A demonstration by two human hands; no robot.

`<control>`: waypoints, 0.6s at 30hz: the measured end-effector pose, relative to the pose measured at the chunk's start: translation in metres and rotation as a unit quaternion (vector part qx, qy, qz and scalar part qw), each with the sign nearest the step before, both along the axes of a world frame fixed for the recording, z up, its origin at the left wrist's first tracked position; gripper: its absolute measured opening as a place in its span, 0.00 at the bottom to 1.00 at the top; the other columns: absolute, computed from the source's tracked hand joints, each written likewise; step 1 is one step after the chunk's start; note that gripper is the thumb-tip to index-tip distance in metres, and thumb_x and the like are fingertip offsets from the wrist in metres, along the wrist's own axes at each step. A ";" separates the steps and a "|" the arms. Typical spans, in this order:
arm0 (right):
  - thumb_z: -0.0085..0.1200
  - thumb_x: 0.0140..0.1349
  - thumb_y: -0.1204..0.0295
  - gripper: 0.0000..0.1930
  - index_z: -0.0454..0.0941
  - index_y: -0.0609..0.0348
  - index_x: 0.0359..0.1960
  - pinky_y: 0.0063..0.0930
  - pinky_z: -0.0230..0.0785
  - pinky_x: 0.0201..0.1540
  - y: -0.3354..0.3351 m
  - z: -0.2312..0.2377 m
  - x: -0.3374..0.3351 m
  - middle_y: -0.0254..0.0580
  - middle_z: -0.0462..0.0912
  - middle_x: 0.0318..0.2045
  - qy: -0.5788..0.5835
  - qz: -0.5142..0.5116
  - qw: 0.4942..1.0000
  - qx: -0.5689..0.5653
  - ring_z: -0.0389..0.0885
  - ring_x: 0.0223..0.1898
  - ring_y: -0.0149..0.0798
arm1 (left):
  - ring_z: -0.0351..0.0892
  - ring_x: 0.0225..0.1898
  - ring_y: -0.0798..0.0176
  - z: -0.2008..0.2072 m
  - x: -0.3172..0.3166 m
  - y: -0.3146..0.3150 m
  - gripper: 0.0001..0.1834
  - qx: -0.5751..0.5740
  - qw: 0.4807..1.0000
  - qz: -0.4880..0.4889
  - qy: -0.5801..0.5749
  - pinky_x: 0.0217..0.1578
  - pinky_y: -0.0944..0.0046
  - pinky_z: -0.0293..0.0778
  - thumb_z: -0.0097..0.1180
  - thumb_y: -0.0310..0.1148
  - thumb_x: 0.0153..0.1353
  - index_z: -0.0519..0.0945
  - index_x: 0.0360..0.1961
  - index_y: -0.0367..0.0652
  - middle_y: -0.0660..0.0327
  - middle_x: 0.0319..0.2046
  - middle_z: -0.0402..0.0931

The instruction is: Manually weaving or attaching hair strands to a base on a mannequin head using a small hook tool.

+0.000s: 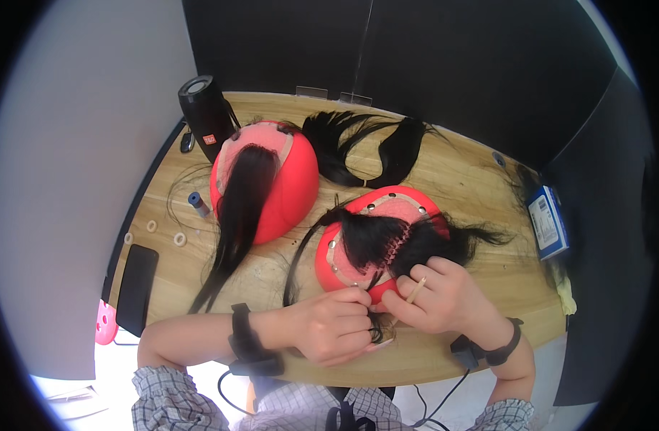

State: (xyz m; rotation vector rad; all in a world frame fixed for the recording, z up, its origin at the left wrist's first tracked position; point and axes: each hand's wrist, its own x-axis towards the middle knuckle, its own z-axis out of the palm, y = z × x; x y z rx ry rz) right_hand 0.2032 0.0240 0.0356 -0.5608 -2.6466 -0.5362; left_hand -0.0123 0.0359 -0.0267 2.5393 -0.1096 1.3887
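Observation:
Close in front of me stands a red head form (322, 271) with a pink net wig cap (397, 210) pinned on it. Black hair (369, 233) lies over the cap in two parts, with a row of pink net between them. My left hand (333, 325) is closed at the cap's near edge, with a thin lock of black hair running at its fingertips. Beside it, my right hand (441, 298) is closed in a pinch against the hair and the form; what lies in its fingertips is hidden. A pale yellow band circles one right finger.
Behind to the left is another red head form (300, 179) with a cap and a long black hair piece (247, 190). A tied hair bundle (401, 154), a black cylindrical speaker (202, 111), a phone (137, 287), small rings (180, 239) and a blue-white box (548, 223) surround them.

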 end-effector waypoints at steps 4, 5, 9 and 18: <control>0.59 0.46 0.71 0.08 0.77 0.52 0.30 0.22 0.57 0.24 -0.001 -0.001 0.006 0.26 0.68 0.22 -0.002 -0.006 1.000 0.000 0.69 0.24 0.28 | 0.66 0.18 0.61 0.000 0.000 -0.001 0.15 -0.001 1.000 0.000 0.004 0.36 0.59 0.74 0.63 0.23 0.54 0.70 0.15 0.41 0.62 0.16 0.65; 0.59 0.46 0.71 0.08 0.77 0.52 0.30 0.22 0.57 0.24 -0.001 -0.002 0.008 0.26 0.68 0.22 -0.002 -0.006 1.000 0.001 0.69 0.24 0.28 | 0.66 0.18 0.61 0.002 0.000 0.000 0.15 0.000 1.000 0.000 0.004 0.36 0.59 0.74 0.63 0.23 0.54 0.70 0.15 0.41 0.62 0.16 0.65; 0.60 0.49 0.70 0.07 0.75 0.53 0.28 0.23 0.57 0.23 -0.002 -0.004 0.020 0.28 0.69 0.22 0.000 -0.020 1.000 -0.006 0.69 0.24 0.29 | 0.70 0.20 0.61 0.001 -0.001 -0.001 0.13 -0.003 1.000 -0.001 0.021 0.37 0.59 0.74 0.62 0.23 0.54 0.73 0.16 0.39 0.61 0.18 0.68; 0.68 0.49 0.60 0.15 0.73 0.51 0.24 0.25 0.60 0.24 -0.001 0.000 0.037 0.31 0.70 0.23 0.028 -0.052 0.998 -0.029 0.70 0.24 0.33 | 0.73 0.22 0.60 0.001 -0.003 0.000 0.11 -0.010 0.999 -0.006 0.036 0.38 0.58 0.74 0.62 0.23 0.53 0.74 0.17 0.38 0.60 0.18 0.71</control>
